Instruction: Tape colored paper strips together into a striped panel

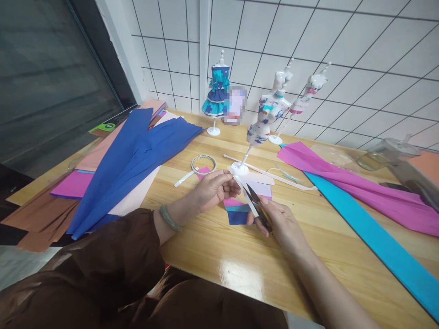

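Near the middle of the table, my left hand (216,188) pinches one end of a narrow white strip (247,198), which slants down to the right. My right hand (279,219) is closed round a pair of scissors (259,206). Their dark blades lie along the strip, pointing up and left; whether they touch it I cannot tell. Under and behind the hands lie small pieces of pink, pale and blue crepe paper (237,216). A roll of tape (203,165) lies just beyond my left hand, with a short white strip (184,178) beside it.
Behind my hands stands a paint-marked mini mannequin (262,116), another (305,93) behind it. A third mannequin wears a blue dress (216,91). Blue crepe paper (137,155) covers other sheets at left. Pink crepe paper (353,187) crosses a turquoise length (370,242) at right, near a clear container (391,153).
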Tool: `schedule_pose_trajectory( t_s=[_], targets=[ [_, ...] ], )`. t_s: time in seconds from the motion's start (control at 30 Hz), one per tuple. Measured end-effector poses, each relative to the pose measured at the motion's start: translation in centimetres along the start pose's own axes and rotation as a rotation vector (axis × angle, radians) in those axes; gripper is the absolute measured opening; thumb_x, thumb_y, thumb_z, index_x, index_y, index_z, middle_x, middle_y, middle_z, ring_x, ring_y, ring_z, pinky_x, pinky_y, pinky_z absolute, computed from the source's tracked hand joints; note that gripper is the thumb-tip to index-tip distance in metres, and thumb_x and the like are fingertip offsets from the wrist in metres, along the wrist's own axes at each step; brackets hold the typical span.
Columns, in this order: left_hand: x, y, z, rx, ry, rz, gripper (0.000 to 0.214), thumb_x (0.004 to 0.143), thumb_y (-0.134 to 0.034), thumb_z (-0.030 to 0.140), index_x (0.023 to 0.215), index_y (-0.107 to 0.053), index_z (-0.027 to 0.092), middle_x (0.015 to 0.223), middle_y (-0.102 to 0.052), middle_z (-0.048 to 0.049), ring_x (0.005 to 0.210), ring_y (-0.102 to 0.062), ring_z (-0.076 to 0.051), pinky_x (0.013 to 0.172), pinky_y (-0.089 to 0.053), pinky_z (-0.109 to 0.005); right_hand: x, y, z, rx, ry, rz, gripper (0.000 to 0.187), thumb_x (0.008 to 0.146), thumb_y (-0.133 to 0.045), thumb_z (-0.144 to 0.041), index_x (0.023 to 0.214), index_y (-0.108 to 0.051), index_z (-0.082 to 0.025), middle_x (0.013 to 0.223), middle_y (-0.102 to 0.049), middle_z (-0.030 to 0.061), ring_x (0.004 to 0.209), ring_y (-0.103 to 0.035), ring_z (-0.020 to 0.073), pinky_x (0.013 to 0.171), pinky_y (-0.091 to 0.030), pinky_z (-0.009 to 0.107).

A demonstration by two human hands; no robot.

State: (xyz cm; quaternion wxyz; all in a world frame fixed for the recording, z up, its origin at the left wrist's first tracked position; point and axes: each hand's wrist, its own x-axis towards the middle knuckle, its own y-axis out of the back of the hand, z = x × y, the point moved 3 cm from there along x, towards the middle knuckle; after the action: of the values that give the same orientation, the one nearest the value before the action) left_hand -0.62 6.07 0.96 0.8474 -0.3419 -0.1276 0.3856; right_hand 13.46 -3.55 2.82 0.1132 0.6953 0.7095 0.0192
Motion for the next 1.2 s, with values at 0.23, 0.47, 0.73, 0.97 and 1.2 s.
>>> schedule_pose_trajectory(
  t_s=[0.23, 0.47, 0.73, 0.97, 1.2],
  targets=[
    [0.0, 0.1, 1.3, -0.077, 0.016, 0.077, 0.015, 0.081, -0.053, 0.020, 0.071, -0.058, 0.011, 0.068, -0.065, -0.0057, 0.063, -0.061, -0.012, 0.065, -0.048, -0.026, 0.1, 1.2, 0.7, 0.369, -0.075, 0.075, 0.048, 0.086, -0.037, -0.056, 0.086, -0.063, -0.017, 0.050, -0.052, -0.0010, 0.029, -0.023, 0.0058, 0.035, -0.019, 0.025],
    [-0.2, -0.1, 1.3, -0.028, 0.045, 0.027, 0.013, 0.080, -0.053, 0.021, 0.075, -0.059, 0.011, 0.070, -0.066, -0.0065, 0.063, -0.062, -0.014, 0.065, -0.049, -0.028, 0.3, 1.5, 0.5, 0.448, -0.052, 0.099, 0.049, 0.086, -0.035, -0.058, 0.102, -0.058, -0.017, 0.052, -0.039, -0.0064, 0.031, -0.016, 0.0043, 0.035, -0.020, 0.024],
    [-0.2, -0.4, 1.2, 0.015, 0.041, -0.063, 0.013, 0.081, -0.055, 0.022, 0.074, -0.058, 0.011, 0.070, -0.067, -0.0067, 0.063, -0.063, -0.014, 0.063, -0.049, -0.026, 0.5, 1.9, 0.6, 0.150, 0.130, 0.273, 0.027, 0.074, -0.064, -0.042, 0.090, -0.054, -0.023, 0.084, -0.061, 0.0012, 0.046, -0.042, 0.0074, 0.044, -0.034, 0.024],
    [-0.9, -1.2, 1.2, 0.116, 0.094, -0.212, 0.018, 0.079, -0.058, 0.028, 0.078, -0.060, 0.010, 0.070, -0.068, -0.0075, 0.062, -0.062, -0.014, 0.061, -0.047, -0.025, 1.4, 0.4, 1.2, -0.102, 0.256, 0.206, 0.020, 0.076, -0.060, -0.027, 0.094, -0.055, -0.020, 0.099, -0.064, 0.0075, 0.094, -0.059, 0.0200, 0.080, -0.046, 0.034],
    [-1.1, -1.3, 1.5, 0.121, 0.111, -0.244, 0.016, 0.078, -0.060, 0.028, 0.078, -0.058, 0.012, 0.070, -0.068, -0.0064, 0.062, -0.063, -0.014, 0.062, -0.048, -0.026, 1.9, 0.8, 2.5, -0.308, 0.181, 0.271, 0.013, 0.079, -0.054, -0.024, 0.091, -0.054, -0.020, 0.092, -0.067, 0.0062, 0.088, -0.061, 0.0206, 0.079, -0.045, 0.035]
  ],
)
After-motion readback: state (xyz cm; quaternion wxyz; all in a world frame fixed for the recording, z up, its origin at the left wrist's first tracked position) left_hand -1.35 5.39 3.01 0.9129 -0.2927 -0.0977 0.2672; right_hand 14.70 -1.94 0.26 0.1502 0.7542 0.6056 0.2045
